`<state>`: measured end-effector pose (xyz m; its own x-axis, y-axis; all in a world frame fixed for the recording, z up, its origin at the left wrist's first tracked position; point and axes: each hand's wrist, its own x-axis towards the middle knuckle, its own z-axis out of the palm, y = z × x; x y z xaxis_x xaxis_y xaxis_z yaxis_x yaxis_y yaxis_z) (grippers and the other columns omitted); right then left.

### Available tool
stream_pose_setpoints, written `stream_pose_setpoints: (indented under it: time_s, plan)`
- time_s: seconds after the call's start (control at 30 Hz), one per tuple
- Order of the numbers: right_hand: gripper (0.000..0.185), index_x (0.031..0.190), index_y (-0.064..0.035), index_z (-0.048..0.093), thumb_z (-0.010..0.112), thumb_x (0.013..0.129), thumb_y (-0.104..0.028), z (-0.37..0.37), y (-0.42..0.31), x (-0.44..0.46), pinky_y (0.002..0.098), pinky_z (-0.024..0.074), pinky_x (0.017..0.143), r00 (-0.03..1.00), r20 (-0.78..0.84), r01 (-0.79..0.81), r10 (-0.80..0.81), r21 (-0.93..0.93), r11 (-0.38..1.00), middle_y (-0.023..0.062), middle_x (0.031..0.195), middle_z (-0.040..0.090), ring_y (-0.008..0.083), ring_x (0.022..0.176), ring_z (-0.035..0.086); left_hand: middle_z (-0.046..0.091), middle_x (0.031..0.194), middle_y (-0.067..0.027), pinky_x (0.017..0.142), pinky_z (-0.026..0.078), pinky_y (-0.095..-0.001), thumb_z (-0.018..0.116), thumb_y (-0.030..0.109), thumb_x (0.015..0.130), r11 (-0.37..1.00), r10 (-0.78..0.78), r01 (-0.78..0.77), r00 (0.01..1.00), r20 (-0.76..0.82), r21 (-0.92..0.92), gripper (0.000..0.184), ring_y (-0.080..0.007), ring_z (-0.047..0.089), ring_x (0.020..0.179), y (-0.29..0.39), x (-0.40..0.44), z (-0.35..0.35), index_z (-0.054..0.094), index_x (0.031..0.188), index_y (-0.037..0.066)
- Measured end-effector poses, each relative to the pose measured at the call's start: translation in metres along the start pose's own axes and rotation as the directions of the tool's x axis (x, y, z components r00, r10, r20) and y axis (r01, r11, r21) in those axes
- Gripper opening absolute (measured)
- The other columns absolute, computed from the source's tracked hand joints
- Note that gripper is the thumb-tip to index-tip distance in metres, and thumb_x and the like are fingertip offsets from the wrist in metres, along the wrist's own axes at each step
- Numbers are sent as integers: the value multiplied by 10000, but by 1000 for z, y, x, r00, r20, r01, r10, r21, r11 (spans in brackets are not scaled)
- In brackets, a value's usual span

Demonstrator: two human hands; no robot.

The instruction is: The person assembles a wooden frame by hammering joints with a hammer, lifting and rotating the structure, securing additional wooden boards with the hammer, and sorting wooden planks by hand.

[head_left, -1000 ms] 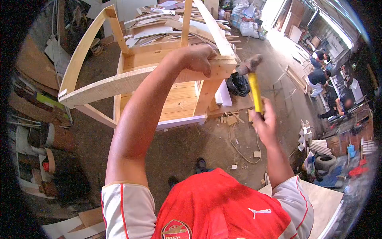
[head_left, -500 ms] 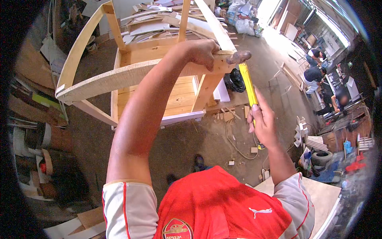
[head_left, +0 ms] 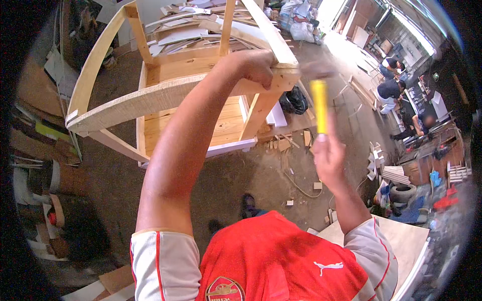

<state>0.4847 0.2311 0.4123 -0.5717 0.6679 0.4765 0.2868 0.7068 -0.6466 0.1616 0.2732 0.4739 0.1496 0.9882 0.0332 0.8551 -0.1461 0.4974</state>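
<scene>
A wooden frame (head_left: 150,98) with curved side rails and a boarded base stands in front of me. My left hand (head_left: 258,69) is closed over the top rail near its right corner, the fingers partly hidden behind the wood. My right hand (head_left: 329,155) grips a hammer (head_left: 319,108) by its yellow handle, held upright. The hammer's head is smeared by motion and sits just right of the frame's corner, apart from it.
Scrap boards (head_left: 196,30) are heaped behind the frame. A black plastic bag (head_left: 294,102) and wood offcuts (head_left: 283,144) lie on the floor to its right. Several people (head_left: 389,90) work at the far right, near a tire (head_left: 403,193). A pale board (head_left: 369,236) lies beside my right arm.
The hammer has swung right, away from the frame's corner, which its head was against or very near. My left hand stays on the rail. The view has shifted slightly.
</scene>
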Motion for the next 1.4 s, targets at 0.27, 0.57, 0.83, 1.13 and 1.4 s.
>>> stream_pose_setpoints:
  time_s: [0.27,0.57,0.83,1.13,1.4]
  plan:
    - [556,1547,-100,361,484,1006,-70,2,-10,-3,300,472,548,994,-108,-10,28,162,987,88,790,639,108,571,511,713,857,-133,714,520,-416,820,164,568,998,-8,8,1000,-11,58,434,-263,672,785,-1,2,0,710,957,5]
    - [537,1564,-130,334,459,1042,-104,16,8,-5,267,415,528,998,-32,64,-63,49,997,-26,646,468,62,579,437,716,847,-113,695,511,-421,807,121,573,998,42,-40,998,-38,55,429,-257,658,749,-3,4,3,713,975,4]
    - [521,1561,-95,334,420,1047,-100,34,33,-19,261,406,522,985,-116,135,-128,56,989,-38,671,465,70,562,444,713,843,-78,700,512,-409,803,109,579,999,-16,16,1000,2,32,432,-220,642,750,-5,5,1,709,986,1]
    - [538,1511,14,357,489,999,-91,51,52,-23,421,505,587,977,-133,164,-168,-35,986,263,947,681,311,645,646,700,821,-132,703,507,-409,819,107,587,991,107,-107,994,5,78,388,-236,638,755,-4,1,-3,699,945,19]
    - [549,1504,53,346,504,990,-61,66,64,-25,356,481,538,909,-262,322,-323,-48,945,120,717,601,205,546,570,718,873,-187,733,530,-418,808,153,586,999,-36,36,999,14,12,400,-314,686,798,3,-3,-5,706,938,-8]
